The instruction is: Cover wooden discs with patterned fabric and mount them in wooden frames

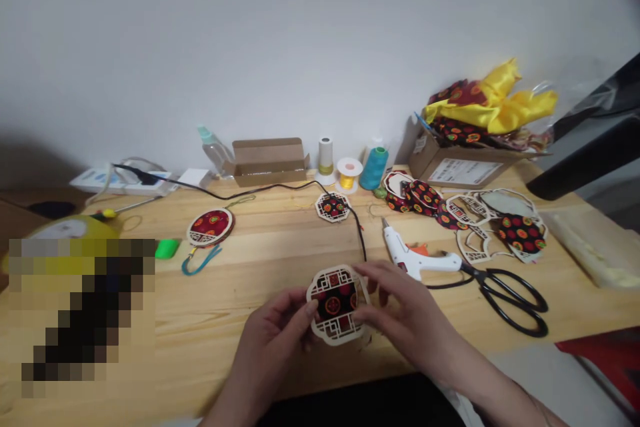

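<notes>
A pale wooden fretwork ornament (334,305), eight-lobed with dark fabric patterned in red and orange behind its lattice, is held upright above the front of the table. My left hand (275,330) pinches its left edge, thumb across the front. At the right edge my right hand (400,310) has its thumb on the front and curled fingers near the upper corner. The back of the ornament is hidden. Beyond it lies a smaller octagonal ornament (333,207). A white glue gun (417,257) rests beyond my right hand, next to black-handled scissors (515,297).
Left on the wooden table (270,233) are a round ornament (211,225) and a green object (167,249). Thread spools (374,168) and an open cardboard box (270,161) line the wall. Fabric pieces (523,233) and a fabric-filled carton (455,163) stand right. A black cable (280,185) crosses the table.
</notes>
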The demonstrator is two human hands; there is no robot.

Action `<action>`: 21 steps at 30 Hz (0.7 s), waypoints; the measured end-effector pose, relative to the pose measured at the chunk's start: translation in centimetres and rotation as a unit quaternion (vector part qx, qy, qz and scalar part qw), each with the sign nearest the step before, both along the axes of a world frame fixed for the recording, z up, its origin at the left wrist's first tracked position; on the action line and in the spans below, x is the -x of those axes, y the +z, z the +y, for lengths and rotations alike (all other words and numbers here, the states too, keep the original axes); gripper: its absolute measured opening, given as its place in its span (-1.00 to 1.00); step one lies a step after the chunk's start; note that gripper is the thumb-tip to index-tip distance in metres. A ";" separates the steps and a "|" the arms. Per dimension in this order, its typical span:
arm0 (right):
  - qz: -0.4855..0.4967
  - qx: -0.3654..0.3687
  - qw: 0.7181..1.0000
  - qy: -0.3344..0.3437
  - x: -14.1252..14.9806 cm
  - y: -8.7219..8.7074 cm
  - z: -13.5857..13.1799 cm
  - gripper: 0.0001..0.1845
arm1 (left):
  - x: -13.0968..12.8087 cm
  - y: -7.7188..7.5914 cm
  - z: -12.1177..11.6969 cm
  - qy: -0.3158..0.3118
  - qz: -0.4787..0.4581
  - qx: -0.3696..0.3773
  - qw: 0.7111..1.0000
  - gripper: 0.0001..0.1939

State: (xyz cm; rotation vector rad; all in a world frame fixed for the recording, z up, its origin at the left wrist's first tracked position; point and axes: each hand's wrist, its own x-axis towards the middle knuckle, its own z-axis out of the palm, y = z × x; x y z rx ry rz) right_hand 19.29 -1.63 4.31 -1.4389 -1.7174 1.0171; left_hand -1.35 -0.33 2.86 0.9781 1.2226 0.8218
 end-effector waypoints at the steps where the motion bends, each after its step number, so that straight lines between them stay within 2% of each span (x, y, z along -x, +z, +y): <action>1: -0.023 -0.026 0.999 0.023 0.0 0.2 -0.2 -0.41 | 0.0 0.0 0.1 0.003 0.002 -0.004 1.000 -0.71; 4: -0.076 -0.062 0.993 0.070 0.2 0.4 -0.3 -0.27 | 0.1 -0.1 0.2 0.014 0.008 -0.011 1.000 -0.66; 8: -0.144 -0.075 0.982 0.096 0.3 0.1 0.1 -0.28 | 0.0 -0.4 0.2 0.033 0.021 -0.016 0.999 -0.58; 11: -0.184 -0.092 0.973 0.104 0.3 -0.5 0.5 -0.31 | 0.1 -0.7 0.2 0.024 0.038 -0.021 0.999 -0.59; 14: -0.204 -0.107 0.968 0.102 0.3 -0.8 0.8 -0.35 | 0.3 -1.1 0.1 0.000 0.092 -0.087 0.992 -0.66; 17: -0.219 -0.115 0.963 0.102 0.4 -1.0 1.1 -0.36 | 0.8 -1.3 -0.1 -0.039 0.202 -0.192 0.960 -0.68; 21: -0.234 -0.119 0.960 0.101 0.5 -1.1 1.5 -0.41 | 1.2 -1.6 -0.1 -0.093 0.309 -0.250 0.913 -0.54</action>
